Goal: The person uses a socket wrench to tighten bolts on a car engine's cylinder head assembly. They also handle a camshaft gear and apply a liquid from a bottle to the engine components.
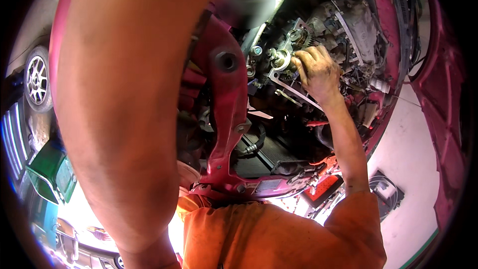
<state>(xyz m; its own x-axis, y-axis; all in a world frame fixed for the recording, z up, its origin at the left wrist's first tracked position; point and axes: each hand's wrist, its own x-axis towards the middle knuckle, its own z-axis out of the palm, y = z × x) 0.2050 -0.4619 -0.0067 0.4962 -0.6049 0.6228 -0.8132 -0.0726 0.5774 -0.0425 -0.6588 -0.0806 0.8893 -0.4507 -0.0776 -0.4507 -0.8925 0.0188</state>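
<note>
My right hand [317, 71], smudged with dirt, reaches into the engine bay of a red car. Its fingers are bent and pressed together against the right side of a shiny round metal housing [283, 59]. Whatever the fingertips grip is hidden behind them. A toothed gear [300, 36] sits just above that housing, and a flat metal bracket [294, 87] slants down from it. My left arm [122, 119] crosses very close and blurred on the left, running up past the top edge, so the left hand is out of view.
A red body frame member [221, 104] curves down beside the engine. Below it lies a radiator [279, 152]. A red tool tray [323, 189] is near the front edge. An open red door [445, 89] stands at right. Far left are a wheel [38, 78] and a green bin [50, 172].
</note>
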